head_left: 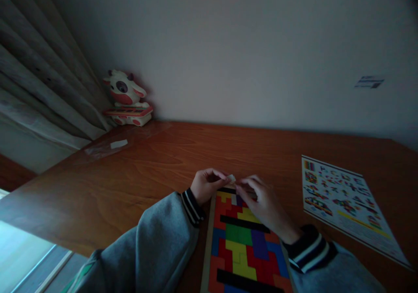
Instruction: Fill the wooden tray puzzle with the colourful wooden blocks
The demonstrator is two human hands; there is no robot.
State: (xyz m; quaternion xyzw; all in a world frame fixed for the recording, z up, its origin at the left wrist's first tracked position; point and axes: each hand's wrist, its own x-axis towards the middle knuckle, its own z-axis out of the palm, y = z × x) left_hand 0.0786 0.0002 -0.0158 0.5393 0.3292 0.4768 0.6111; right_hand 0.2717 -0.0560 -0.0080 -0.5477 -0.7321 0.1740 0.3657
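Note:
A tetromino puzzle board [209, 240], with coloured blocks packed in its wooden frame and black bars lying across them, is on the table in front of me. Over its far edge, my left hand [209, 185] pinches a small whitish piece [231, 178] between thumb and fingers. It is too small and dim to name more exactly. My right hand [266, 203] reaches in from the right above the board, thumb and index finger drawn together beside the whitish piece. What those fingertips hold, if anything, cannot be made out.
On the brown wooden table [156, 162], a printed instruction sheet [346, 206] lies at the right. A cow-shaped toy keyboard [129, 99] stands at the back left, near the curtain [42, 66]. Clear plastic wrapping [101, 150] with a white label lies before it.

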